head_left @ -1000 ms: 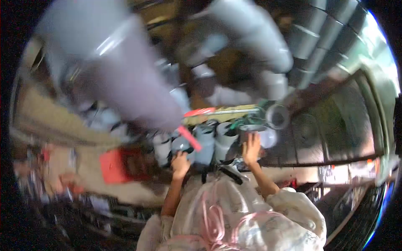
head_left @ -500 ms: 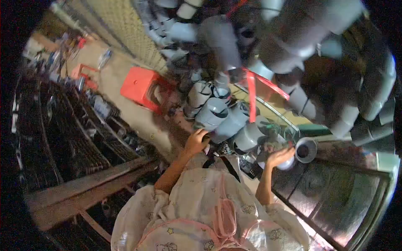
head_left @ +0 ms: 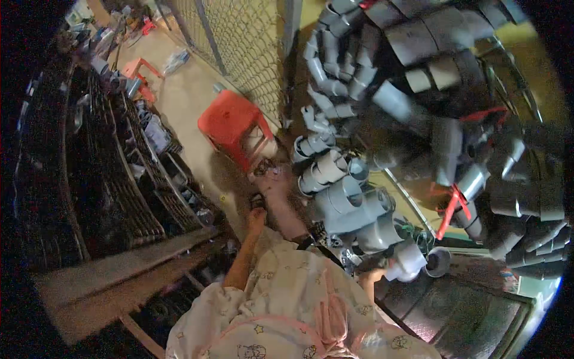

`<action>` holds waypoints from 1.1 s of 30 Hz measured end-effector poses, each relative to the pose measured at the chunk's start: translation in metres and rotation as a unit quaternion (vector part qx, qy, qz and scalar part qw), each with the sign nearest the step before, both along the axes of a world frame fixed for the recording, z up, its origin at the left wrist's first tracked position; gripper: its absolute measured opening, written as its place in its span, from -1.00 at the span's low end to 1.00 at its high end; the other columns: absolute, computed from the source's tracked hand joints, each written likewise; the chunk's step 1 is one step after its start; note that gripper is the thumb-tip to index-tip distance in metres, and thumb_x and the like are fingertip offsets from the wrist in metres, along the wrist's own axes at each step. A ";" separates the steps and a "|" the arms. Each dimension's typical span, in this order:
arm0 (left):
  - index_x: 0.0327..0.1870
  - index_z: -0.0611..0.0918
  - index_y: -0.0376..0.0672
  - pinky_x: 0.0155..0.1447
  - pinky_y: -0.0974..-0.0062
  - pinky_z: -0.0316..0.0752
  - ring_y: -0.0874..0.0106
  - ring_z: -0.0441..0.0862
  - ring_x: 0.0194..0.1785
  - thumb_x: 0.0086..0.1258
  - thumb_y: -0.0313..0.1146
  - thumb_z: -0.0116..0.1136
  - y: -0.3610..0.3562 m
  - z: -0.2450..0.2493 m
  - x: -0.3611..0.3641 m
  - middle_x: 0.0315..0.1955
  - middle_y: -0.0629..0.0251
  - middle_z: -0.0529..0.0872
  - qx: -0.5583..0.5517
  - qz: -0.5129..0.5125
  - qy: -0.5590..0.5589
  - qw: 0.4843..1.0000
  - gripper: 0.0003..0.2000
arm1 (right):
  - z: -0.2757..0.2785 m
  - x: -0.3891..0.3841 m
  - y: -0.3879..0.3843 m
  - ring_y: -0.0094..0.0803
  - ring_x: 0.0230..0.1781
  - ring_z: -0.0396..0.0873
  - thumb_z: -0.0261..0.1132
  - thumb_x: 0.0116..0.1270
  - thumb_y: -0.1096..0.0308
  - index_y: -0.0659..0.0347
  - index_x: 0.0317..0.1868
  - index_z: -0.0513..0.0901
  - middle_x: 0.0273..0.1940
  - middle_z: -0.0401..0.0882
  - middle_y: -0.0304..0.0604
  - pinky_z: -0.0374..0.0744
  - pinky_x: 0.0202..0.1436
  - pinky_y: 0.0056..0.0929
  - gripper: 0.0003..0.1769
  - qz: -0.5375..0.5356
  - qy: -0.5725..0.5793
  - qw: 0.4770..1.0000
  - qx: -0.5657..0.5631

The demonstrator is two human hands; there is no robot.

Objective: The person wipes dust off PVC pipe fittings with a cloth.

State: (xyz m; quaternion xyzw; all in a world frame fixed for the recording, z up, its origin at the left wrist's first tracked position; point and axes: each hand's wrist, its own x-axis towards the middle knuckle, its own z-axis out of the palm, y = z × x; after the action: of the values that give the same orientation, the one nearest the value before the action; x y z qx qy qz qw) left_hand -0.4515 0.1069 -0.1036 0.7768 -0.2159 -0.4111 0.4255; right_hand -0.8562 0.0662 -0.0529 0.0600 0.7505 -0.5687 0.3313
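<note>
My left hand (head_left: 257,219) is closed around a small dark thing (head_left: 256,201), whose kind I cannot tell. It is out to the left of my lap, beside my lower leg. Low on the right, my right hand (head_left: 372,279) grips a pale grey pipe fitting (head_left: 408,261), which hides most of its fingers. Just right of that fitting is another round grey pipe fitting (head_left: 438,262), its opening facing up. Between my hands and the fence, larger grey pipe fittings (head_left: 338,202) are heaped close together.
A red plastic stool (head_left: 230,122) stands ahead on the floor, near a wire mesh fence (head_left: 245,54). Dark racks (head_left: 113,173) fill the left side. Stacked grey fittings (head_left: 430,36) rise at upper right, with a red strap (head_left: 448,216) hanging among them.
My view has swung, so the stool and fittings sit differently. My left hand has moved left, away from the fittings. My right hand, spread before, is now on the pale pipe fitting.
</note>
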 end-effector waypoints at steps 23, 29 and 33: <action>-0.06 0.46 -0.33 0.00 0.49 0.37 0.43 0.49 -0.08 0.25 -0.45 0.00 -0.232 0.348 0.139 -0.15 0.17 0.56 -0.391 -0.253 -0.111 0.878 -0.74 | 0.129 0.310 -0.127 -0.52 -0.22 0.43 -0.03 0.31 0.01 0.37 -0.09 0.48 -0.23 0.54 -0.17 0.37 -0.12 -0.57 -0.48 0.562 -0.040 0.814 -0.139; 0.04 0.43 -0.12 0.02 0.35 0.42 0.13 0.48 -0.03 0.13 -0.59 -0.09 -0.325 0.479 0.075 0.04 0.14 0.43 -0.553 -0.174 -0.422 0.696 -0.61 | 0.121 0.285 -0.140 -0.42 -0.23 0.50 -0.02 0.29 0.14 0.27 -0.08 0.43 -0.17 0.54 -0.16 0.41 -0.23 -0.52 -0.63 0.580 0.009 0.802 -0.143; -0.10 0.55 -0.13 0.03 0.39 0.41 0.22 0.47 -0.03 -0.01 -0.66 -0.05 -0.363 0.408 0.065 -0.02 0.23 0.48 -0.574 -0.144 -0.394 0.704 -0.61 | 0.126 0.279 -0.140 -0.43 -0.21 0.50 -0.02 0.29 0.18 0.28 -0.05 0.42 -0.17 0.54 -0.15 0.40 -0.22 -0.52 -0.63 0.549 0.011 0.821 -0.154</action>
State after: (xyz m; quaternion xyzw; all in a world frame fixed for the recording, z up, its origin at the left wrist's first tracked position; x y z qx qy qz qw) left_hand -0.3866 -0.2565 0.3043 0.4332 -0.6670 0.0792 0.6009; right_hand -0.5774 -0.0735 0.0731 -0.4203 0.5651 -0.4014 0.5856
